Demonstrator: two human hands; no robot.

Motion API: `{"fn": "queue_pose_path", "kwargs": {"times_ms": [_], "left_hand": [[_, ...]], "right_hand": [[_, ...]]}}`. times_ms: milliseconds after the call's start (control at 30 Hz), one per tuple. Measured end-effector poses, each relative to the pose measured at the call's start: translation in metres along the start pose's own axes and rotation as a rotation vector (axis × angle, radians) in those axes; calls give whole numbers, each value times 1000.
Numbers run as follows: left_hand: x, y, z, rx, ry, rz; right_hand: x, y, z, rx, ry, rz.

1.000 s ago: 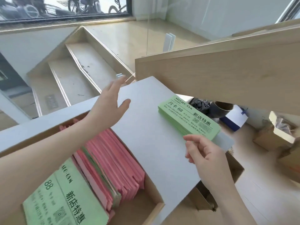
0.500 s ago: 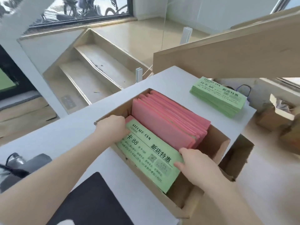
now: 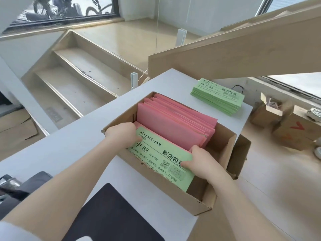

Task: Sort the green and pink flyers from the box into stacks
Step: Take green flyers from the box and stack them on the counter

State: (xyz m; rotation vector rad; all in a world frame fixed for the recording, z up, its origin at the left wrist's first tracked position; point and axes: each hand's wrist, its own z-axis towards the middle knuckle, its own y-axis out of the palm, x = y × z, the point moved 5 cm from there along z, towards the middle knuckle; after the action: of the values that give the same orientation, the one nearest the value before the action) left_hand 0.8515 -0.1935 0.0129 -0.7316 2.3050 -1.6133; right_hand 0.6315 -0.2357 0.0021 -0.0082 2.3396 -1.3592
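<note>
1. The surface (image 3: 57, 150) is where I'm working, a pale grey top beside the stairs. My view has swung off its far corner and back over the box since a second ago.
2. The box (image 3: 220, 146) sits open in front of me on that surface, and both my hands are now down inside it, where a second ago neither was.
3. The pink flyers (image 3: 175, 122) stand packed on edge across the back half of the box, none pulled out yet that I can see.
4. The green stack (image 3: 218, 95) lies on the far right corner of the surface, well apart from the box. A moment ago my right hand was just beside it; now it lies there on its own.
5. The green flyer (image 3: 161, 157) leans at the front of the box, print facing me, and that's my next one.
6. My left hand (image 3: 121, 134) is curled over its upper left end, fingers tucked behind, grasping it.
7. My right hand (image 3: 199, 160) pinches the right end, thumb on the printed face. I judge a lift comes next, then over to the green stack.
</note>
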Motion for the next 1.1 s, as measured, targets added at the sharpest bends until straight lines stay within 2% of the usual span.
{"fn": "queue_pose_path", "kwargs": {"times_ms": [100,233,300,367,433,533,633,733,800,900,1033,1100], "left_hand": [[-1,1,-2,39,6,44],[0,0,-2,68,18,81],[0,1,-1,89,25,83],[0,2,0,112,48,59],[3,2,0,132,130,14],[14,-2,-2,186,358,-15],[23,-3,-5,139,526,-20],[31,-3,-8,112,661,51],[33,-7,-9,124,738,92],[30,-17,-13,170,785,168],[24,-19,-22,155,795,261],[24,-19,-24,156,809,276]], "right_hand": [[-1,-1,-1,34,-2,11],[-4,-1,-4,153,-100,-85],[-5,-4,-6,188,-131,21],[-5,-10,-10,216,-126,243],[-9,-15,-16,264,-154,334],[-14,-16,-19,264,-219,254],[-18,-15,-23,239,-235,188],[-26,-16,-36,336,-414,117],[-30,-13,-49,334,-547,94],[-25,-8,-61,406,-668,-39],[-21,1,-64,528,-689,-237],[-23,-3,-66,504,-663,-148]]}}
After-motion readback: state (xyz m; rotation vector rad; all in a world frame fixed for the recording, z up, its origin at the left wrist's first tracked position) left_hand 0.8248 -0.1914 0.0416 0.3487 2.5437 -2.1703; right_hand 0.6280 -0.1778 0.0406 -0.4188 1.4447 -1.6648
